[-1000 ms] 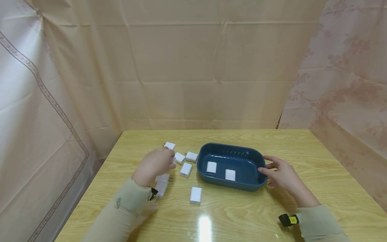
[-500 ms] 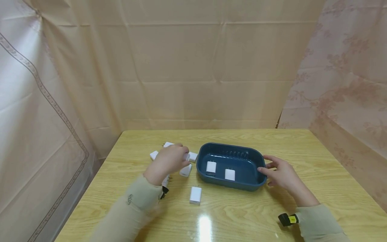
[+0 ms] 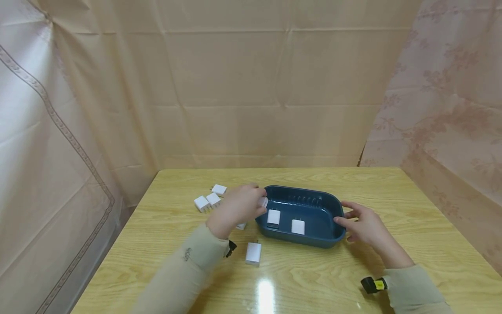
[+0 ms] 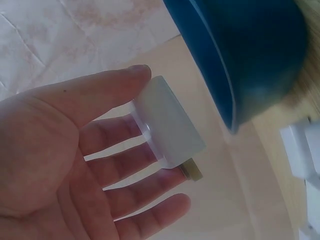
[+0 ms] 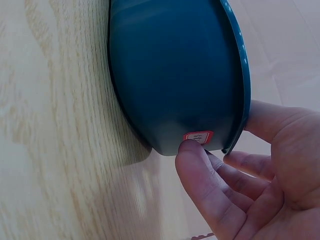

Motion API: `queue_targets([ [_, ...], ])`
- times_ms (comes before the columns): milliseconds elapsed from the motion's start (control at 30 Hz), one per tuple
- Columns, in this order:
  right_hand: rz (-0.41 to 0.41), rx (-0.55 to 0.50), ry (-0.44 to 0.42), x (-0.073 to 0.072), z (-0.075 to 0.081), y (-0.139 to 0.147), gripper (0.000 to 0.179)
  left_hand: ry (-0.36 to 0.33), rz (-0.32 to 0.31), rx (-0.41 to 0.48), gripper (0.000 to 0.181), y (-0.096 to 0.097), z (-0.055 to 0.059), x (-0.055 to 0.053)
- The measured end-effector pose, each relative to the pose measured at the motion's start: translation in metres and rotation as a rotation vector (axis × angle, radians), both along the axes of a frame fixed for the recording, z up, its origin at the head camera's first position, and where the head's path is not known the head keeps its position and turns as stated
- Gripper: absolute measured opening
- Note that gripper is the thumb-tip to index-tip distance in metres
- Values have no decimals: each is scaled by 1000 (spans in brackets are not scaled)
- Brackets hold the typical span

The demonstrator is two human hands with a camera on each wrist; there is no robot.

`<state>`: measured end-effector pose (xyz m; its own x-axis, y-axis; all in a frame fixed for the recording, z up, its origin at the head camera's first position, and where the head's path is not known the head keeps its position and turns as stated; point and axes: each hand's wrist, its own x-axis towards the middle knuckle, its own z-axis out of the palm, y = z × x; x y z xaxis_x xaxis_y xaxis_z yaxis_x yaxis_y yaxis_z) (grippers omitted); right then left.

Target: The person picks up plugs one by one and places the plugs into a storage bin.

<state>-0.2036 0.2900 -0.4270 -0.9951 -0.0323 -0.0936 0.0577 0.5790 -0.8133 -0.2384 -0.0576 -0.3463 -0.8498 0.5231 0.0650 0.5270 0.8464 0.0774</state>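
Note:
My left hand (image 3: 240, 205) pinches a white charger plug (image 4: 167, 125) between thumb and fingers, at the left rim of a dark blue oval-cornered tray (image 3: 323, 216). In the left wrist view the plug's metal prong points away from the thumb. Two white charger plugs lie inside the tray, one to the left (image 3: 273, 216) and one nearer the middle (image 3: 298, 226). At the tray's right end my right hand (image 3: 362, 224) grips the wall, thumb over the rim. The right wrist view shows a fingertip against the outer wall by a small red-edged label (image 5: 198, 137).
Three charger plugs (image 3: 213, 199) lie in a group on the wooden table (image 3: 333, 279), left of the tray. Another plug (image 3: 253, 254) lies in front of it. One more (image 3: 241, 226) is partly covered by the left hand. Cloth curtains (image 3: 235, 87) hang behind.
My left hand has moved rightward from among the plugs to the tray's left rim, carrying one charger plug. The right hand and the tray have stayed in place.

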Motion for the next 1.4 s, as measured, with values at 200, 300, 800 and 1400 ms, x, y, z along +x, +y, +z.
queue_targets([
  [200,3,0,-4,1,1,-1,73,22,-48,-1,24,18,-1,1],
  [300,4,-1,-5,1,1,-1,73,26,-69,-7,21,26,-3,1],
  [800,-1,2,-3,1,1,0,73,-14,-64,-35,32,46,-9,2],
  [1400,5,7,-8,0,0,1,74,-53,-65,-109,38,58,-29,-1],
])
